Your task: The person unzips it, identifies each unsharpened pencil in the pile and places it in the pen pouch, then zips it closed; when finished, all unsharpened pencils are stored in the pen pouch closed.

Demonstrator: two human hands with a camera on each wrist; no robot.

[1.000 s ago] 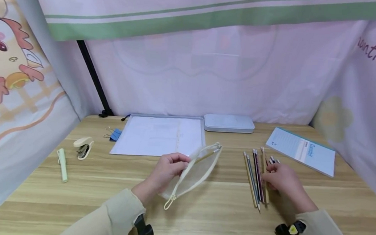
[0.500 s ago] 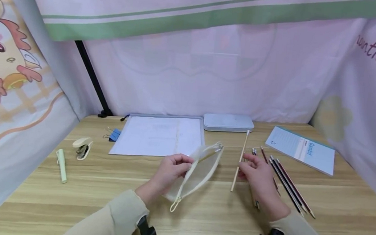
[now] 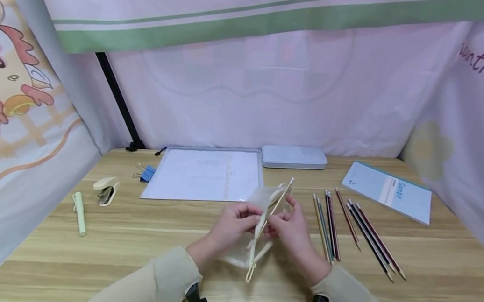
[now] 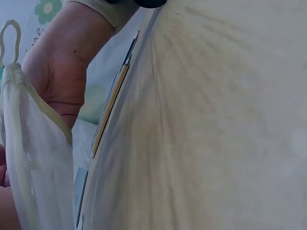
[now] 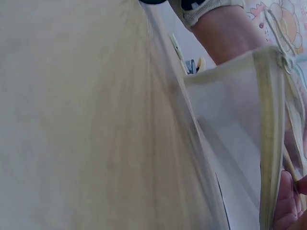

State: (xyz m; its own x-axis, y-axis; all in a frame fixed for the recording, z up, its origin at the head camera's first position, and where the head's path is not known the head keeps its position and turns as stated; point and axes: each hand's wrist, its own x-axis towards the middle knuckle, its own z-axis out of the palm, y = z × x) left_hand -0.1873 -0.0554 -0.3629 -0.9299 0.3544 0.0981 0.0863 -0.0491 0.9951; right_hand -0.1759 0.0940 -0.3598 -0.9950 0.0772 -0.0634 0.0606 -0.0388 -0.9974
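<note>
Our R hand (image 3: 291, 227) has thumb & fingers closed in a pinch on a pencil (image 3: 281, 198); it slants up past the fingertips, top end leaning away from us, lower part running along the mouth of the pouch (image 4: 43, 158). Can't tell how far the low end sits inside. Our L hand (image 3: 234, 223), just beside, pinches the pouch's rim w/ thumb & curled fingers, so the pouch sits btwn our hands.

Pencil: slim, straight, pale wood-colored, w/ a whitish top end. Pouch: soft, see-thru white mesh, creased, cream edging; a thin cord loop (image 3: 249, 274) hangs at the near end.

Farther out, R side: row of tan, bluish & dark pencils (image 3: 332, 225), then a lone reddish one (image 3: 347, 219), then three dark/reddish ones (image 3: 370, 239), all lying on the wood-grain desk (image 3: 133, 265). Past them, flat blue notepad (image 3: 386, 193). At the far edge: smooth pale tin (image 3: 294, 158), rounded corners, just beside white papers (image 3: 202, 176). L side: blue clip (image 3: 148, 174), cream stapler (image 3: 106, 190), pale green pen (image 3: 80, 213). Bkgd: cloth curtain (image 3: 230, 84) w/ green band.
</note>
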